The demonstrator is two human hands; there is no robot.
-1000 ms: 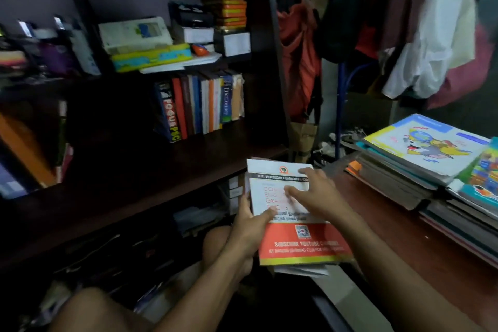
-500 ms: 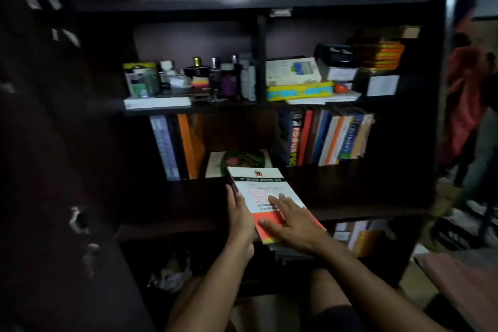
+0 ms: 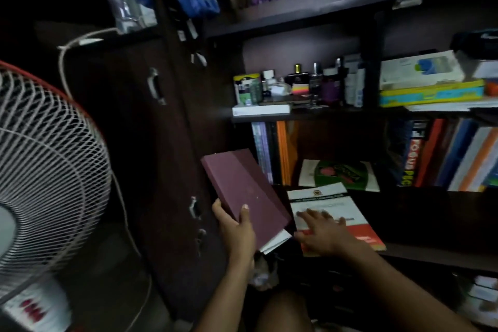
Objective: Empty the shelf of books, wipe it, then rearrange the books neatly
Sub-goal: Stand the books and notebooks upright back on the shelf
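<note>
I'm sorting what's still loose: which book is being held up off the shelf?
The plain maroon hardcover book, gripped tilted in the left hand. The white-and-red paperback lies flat under the right hand.

head view: single wide-angle camera, worn on the person's head | faces forward and down, tilted, into the shelf (image 3: 404, 253) | close range, forearms entering from the bottom edge | fan (image 3: 45, 159) at left edge, books (image 3: 452, 156) at right edge | no second view to overlap

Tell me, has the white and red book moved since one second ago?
Yes. The white and red book was held in the air beside the shelf; it now lies on the shelf board under the right hand.
</note>
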